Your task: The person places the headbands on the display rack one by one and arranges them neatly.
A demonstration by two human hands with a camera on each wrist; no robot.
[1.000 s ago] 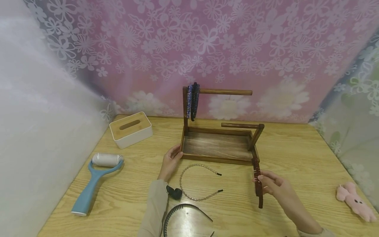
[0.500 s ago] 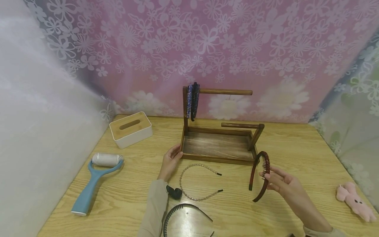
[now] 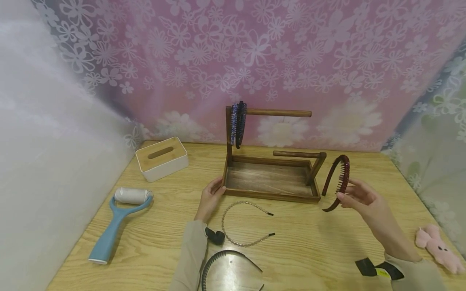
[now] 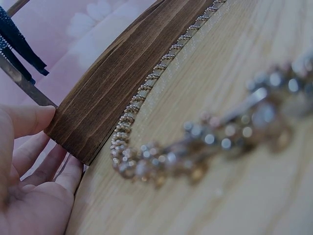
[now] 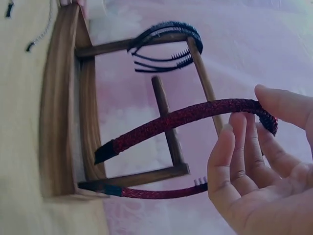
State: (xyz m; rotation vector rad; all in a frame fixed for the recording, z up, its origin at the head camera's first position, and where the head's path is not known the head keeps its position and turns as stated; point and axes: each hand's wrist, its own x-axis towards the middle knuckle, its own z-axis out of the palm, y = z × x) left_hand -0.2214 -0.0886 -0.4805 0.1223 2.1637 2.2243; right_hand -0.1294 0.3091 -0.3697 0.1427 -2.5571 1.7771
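Note:
My right hand (image 3: 371, 206) pinches a dark red toothed headband (image 3: 344, 171), raised beside the right end of the wooden stand (image 3: 271, 197). In the right wrist view, thumb and fingers of the hand (image 5: 266, 166) grip the sparkly red band (image 5: 190, 111) near its curve, its ends toward the stand. My left hand (image 3: 210, 199) holds the stand's front left corner; in the left wrist view the thumb of that hand (image 4: 36, 161) lies on the wood (image 4: 112, 83). Blue and black headbands (image 3: 238, 124) hang at the left of the upper bar (image 3: 278, 113). The lower bar (image 3: 295, 154) bears nothing.
A beaded headband (image 3: 224, 224) and a black toothed headband (image 3: 205, 268) lie in front of the stand. On the left are a tissue box (image 3: 165, 167) and a blue-handled roller (image 3: 115, 222); a pink plush toy (image 3: 438, 248) lies at the right.
My right hand has lifted the red headband up and to the right from the stand's front right corner, and the band has turned to show its arch. My left hand stays at the corner.

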